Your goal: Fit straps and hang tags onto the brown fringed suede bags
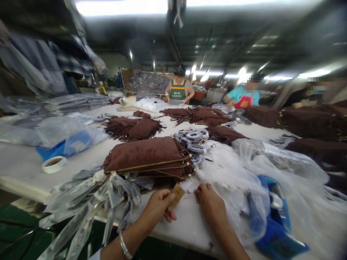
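My left hand (162, 205) pinches a small tan paper tag (178, 195) between thumb and fingers near the table's front edge. Just to its right, my right hand (211, 202) has its fingers curled down at the edge of white plastic wrapping (225, 177); what its fingertips hold, if anything, is too small to make out. Beyond both hands lies a stack of brown suede-like zip bags (146, 153) with fringed ends and gold zippers. Coiled straps (193, 139) in wrapping sit against the stack's right side.
Clear plastic strips (89, 202) hang over the front edge at left. A tape roll (54, 164) lies farther left, and a blue plastic packet (276, 224) at right. More fringed brown bags (135, 127) lie behind. Two co-workers (179, 90) stand across the table; another person is at far right.
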Tool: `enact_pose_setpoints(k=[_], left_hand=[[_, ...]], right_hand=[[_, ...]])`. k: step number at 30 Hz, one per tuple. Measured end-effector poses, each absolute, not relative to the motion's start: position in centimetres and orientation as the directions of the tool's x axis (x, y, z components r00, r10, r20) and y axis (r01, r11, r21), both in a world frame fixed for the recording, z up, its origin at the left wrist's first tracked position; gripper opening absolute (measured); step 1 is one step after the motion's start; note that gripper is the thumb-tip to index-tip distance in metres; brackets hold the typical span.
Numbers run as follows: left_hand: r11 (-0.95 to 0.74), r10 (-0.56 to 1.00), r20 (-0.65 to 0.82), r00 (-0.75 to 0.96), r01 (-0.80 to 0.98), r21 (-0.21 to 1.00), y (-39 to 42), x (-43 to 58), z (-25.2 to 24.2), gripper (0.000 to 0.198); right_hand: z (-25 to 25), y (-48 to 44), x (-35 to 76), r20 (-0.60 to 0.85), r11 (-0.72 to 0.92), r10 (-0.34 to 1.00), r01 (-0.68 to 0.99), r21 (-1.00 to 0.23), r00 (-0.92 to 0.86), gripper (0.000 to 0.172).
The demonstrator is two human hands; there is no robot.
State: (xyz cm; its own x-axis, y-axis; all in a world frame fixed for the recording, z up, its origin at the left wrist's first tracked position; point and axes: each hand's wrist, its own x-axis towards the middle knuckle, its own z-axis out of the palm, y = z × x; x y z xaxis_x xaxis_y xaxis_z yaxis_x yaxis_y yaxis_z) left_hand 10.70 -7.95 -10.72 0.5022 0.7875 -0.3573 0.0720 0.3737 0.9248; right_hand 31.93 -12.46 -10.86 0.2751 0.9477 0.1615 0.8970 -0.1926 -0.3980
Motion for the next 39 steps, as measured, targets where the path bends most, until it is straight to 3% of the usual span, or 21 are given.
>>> enact_pose_setpoints(k=[6,8,9,11,14,16,22,26,31,34,37,39], left_hand=[[0.381,0.791,-0.324,0.518,-0.003,0.925,-7.8,8.4,-9.1,0.053],[0.373,0.789,-0.317,0.526,-0.001,0.928,-7.7,8.1,-9.0,0.053],[0.367,0.788,-0.312,0.530,0.002,0.930,-7.6,8.1,-8.9,0.052],[0.354,0.778,-0.303,0.551,0.013,0.935,-7.7,8.3,-8.8,0.051],[0.331,0.737,-0.276,0.618,0.027,0.943,-7.9,8.5,-8.2,0.049],[0.324,0.701,-0.236,0.673,-0.006,0.946,-8.2,8.1,-7.9,0.050],[0.480,0.613,-0.273,0.741,-0.075,0.874,-9.3,4.9,-8.0,0.057],[0.538,0.545,-0.315,0.777,-0.036,0.842,-10.1,3.5,-8.8,0.045],[0.521,0.577,-0.398,0.713,0.054,0.852,-10.2,3.2,-10.6,0.033],[0.417,0.657,-0.440,0.612,0.191,0.889,-10.3,2.7,-10.9,0.025],[0.169,0.810,-0.364,0.460,0.412,0.895,-10.3,2.0,-10.1,0.020],[0.019,0.872,-0.272,0.406,0.529,0.848,-10.2,1.8,-9.7,0.017]], right_hand=[[-8.7,-14.0,31.3,0.275,-0.142,0.947,0.985,-0.096,0.163,0.015],[-7.2,-14.6,30.6,0.361,-0.113,0.924,0.992,-0.052,0.125,0.021],[-6.5,-14.8,30.1,0.395,-0.095,0.911,0.991,-0.090,0.123,0.024],[-5.5,-14.7,28.6,0.371,-0.050,0.913,0.948,-0.315,0.171,0.029],[-5.1,-13.6,26.0,0.131,-0.012,0.981,0.709,-0.705,0.147,0.037],[-5.3,-12.6,24.8,0.017,-0.028,0.997,0.537,-0.843,0.079,0.027],[-5.7,-11.8,24.5,-0.028,-0.075,0.983,0.263,-0.962,0.181,0.032],[-5.5,-12.0,24.8,-0.044,-0.086,0.976,0.192,-0.978,0.214,0.035],[-6.3,-11.9,24.7,-0.047,-0.108,0.965,0.225,-0.968,0.258,0.036],[-7.6,-12.0,25.5,-0.025,-0.138,0.961,0.399,-0.906,0.274,0.038],[-9.3,-12.0,27.2,0.123,-0.101,0.962,0.739,-0.666,0.242,0.032],[-10.3,-11.6,28.2,0.337,0.074,0.938,0.901,-0.428,0.083,0.026]])
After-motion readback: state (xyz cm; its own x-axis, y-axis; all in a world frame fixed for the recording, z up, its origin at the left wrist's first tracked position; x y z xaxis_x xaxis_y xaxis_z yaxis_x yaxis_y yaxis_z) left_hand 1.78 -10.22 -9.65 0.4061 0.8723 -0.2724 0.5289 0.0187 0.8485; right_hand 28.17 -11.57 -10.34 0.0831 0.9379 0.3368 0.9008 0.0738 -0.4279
